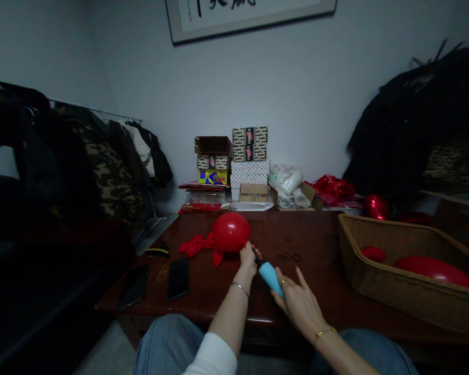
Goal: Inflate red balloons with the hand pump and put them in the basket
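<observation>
Red balloon (231,232), round and partly filled, sits on a dark wooden table (320,245) at arm's reach in front of a seated person. The left hand (248,259) is closed around the balloon's neck, where it meets the nozzle of a blue pump (269,275). The right hand (299,303) has the pump's rear end tucked against its palm, with the forefinger raised and the other fingers loosely curled.

The balloon looks very light, soft and springy, with a thin, stretched skin that a nail or sharp edge would likely burst. The neck is probably the safest place to grip it, since the smooth body would tend to slip or roll away.

Limp red balloons (193,245) lie just beside it on the left. Small rubber bands (287,256) are scattered to the right, and two dark phones (179,277) lie near the table's left edge. A wicker basket (375,284) at right holds more red balloons. Stacked boxes (250,156) line the far wall, and coats (101,156) hang at left.
</observation>
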A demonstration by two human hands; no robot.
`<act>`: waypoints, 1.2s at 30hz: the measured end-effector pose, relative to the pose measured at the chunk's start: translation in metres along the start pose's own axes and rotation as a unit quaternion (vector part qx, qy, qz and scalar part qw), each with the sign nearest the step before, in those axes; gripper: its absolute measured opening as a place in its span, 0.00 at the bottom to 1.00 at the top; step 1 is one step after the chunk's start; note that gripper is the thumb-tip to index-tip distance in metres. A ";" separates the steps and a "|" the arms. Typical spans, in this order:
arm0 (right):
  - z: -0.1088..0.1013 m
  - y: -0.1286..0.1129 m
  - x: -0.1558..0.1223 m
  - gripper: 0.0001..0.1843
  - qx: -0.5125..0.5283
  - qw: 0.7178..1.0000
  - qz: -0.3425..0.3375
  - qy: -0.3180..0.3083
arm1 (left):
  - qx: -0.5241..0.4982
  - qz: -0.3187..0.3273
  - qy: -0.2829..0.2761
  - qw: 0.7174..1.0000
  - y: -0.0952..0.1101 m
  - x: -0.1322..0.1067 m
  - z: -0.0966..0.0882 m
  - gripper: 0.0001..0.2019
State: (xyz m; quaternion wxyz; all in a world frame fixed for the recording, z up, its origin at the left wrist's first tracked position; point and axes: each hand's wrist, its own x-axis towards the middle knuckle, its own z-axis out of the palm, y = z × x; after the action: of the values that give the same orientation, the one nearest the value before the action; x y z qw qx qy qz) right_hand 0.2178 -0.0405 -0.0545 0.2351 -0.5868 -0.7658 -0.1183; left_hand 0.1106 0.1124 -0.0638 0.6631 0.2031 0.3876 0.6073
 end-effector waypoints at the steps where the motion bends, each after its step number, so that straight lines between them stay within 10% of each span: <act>1: 0.000 0.001 -0.004 0.24 0.002 1.000 -0.001 0.002 | 0.001 0.000 -0.001 1.000 -0.001 0.000 0.000 0.14; 17: -0.014 0.040 -0.068 0.30 0.028 0.999 -0.033 -0.009 | -0.004 0.023 0.025 0.999 0.012 0.009 0.000 0.14; 36: -0.003 0.003 0.003 0.23 -0.015 1.000 0.001 -0.021 | 0.002 -0.005 0.006 1.000 -0.003 -0.003 0.001 0.15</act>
State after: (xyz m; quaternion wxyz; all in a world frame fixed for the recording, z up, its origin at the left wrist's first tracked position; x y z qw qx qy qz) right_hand 0.2205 -0.0382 -0.0509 0.2101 -0.5932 -0.7682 -0.1173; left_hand 0.1133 0.1096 -0.0642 0.6634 0.1984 0.3942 0.6043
